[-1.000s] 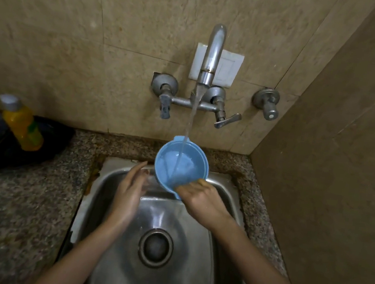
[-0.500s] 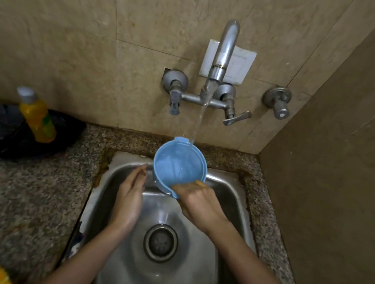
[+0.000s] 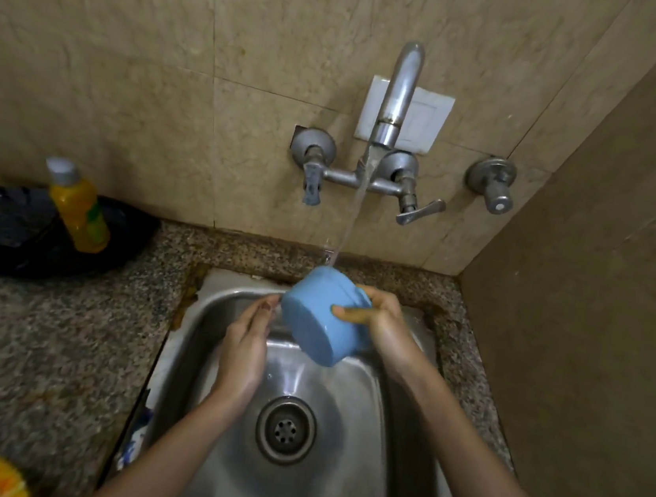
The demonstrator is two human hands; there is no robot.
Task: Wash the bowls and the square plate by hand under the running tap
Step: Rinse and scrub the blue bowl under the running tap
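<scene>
The right hand (image 3: pixel 385 325) grips the blue bowl (image 3: pixel 315 321) by its rim, thumb across its wall, under the water stream (image 3: pixel 353 214) just beyond the knuckles. The left hand (image 3: pixel 246 345) lies flat and empty, fingertips just beside the bowl.

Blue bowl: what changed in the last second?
The right hand turned the blue bowl over: its opening faced the camera, now its base does, and water hits the outer wall. Unchanged: right hand's grip, left hand open beside it, tap running.
</scene>
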